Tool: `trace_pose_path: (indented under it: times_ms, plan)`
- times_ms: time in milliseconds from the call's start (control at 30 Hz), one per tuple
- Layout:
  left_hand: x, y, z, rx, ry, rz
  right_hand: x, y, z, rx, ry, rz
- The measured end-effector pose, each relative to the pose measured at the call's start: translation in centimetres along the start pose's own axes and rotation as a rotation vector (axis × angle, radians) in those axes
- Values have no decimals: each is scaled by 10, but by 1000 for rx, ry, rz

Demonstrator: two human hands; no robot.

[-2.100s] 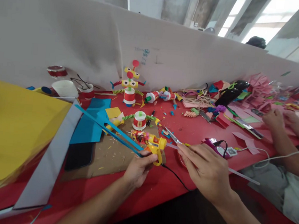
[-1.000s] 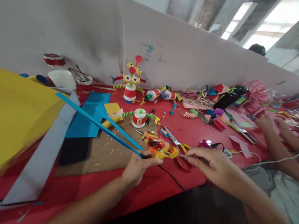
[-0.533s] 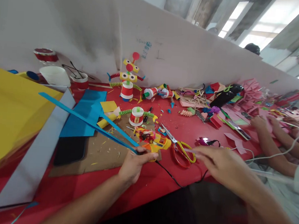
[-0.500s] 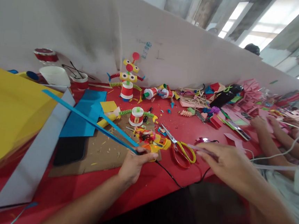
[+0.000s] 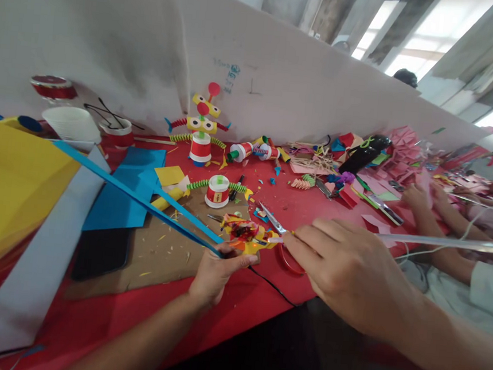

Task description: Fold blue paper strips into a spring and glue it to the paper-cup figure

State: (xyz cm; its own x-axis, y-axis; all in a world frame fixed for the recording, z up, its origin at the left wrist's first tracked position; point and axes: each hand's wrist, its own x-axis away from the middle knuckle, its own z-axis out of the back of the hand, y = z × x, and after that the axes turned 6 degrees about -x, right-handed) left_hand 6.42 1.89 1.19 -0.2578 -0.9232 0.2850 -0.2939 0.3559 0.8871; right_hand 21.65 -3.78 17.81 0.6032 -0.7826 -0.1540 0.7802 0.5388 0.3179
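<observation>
My left hand (image 5: pixel 212 271) is closed near the table's front edge. It grips the handle of a yellow glue gun (image 5: pixel 246 239) and pinches the ends of two long blue paper strips (image 5: pixel 133 195) that rise to the left. My right hand (image 5: pixel 347 268) is closed on a long translucent glue stick (image 5: pixel 440 242). The stick's tip is at the rear of the gun, and its far end runs off to the right. Scissors (image 5: pixel 272 217) lie just behind the gun, their red handle partly under my right hand.
Behind stand a paper-cup figure (image 5: pixel 202 129) and a cup with green spring arms (image 5: pixel 217 191). Yellow sheet (image 5: pixel 8 187), grey sheet (image 5: pixel 26 281), blue sheet (image 5: pixel 120 191), cardboard (image 5: pixel 158 252) and black phone (image 5: pixel 100 250) lie left. Another person's hands (image 5: pixel 418 197) work among paper scraps at right.
My right hand drew away to the right with the glue stick, uncovering the scissors, then came back to the gun's rear. My left hand stayed put with the gun and strips.
</observation>
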Motion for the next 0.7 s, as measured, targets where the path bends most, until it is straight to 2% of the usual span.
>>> trace_pose_path:
  times_ms: [333, 467, 567, 700]
  plan:
    - [0, 1, -1, -14, 20, -14, -12, -3, -4, 129, -87, 201]
    - [1, 3, -2, 8, 15, 8, -16, 2, -9, 167, -131, 230]
    - [1, 1, -1, 8, 17, 7, -21, 15, -15, 193, -147, 165]
    - [1, -2, 1, 16, 35, 8, -19, 36, -18, 98, -177, -80]
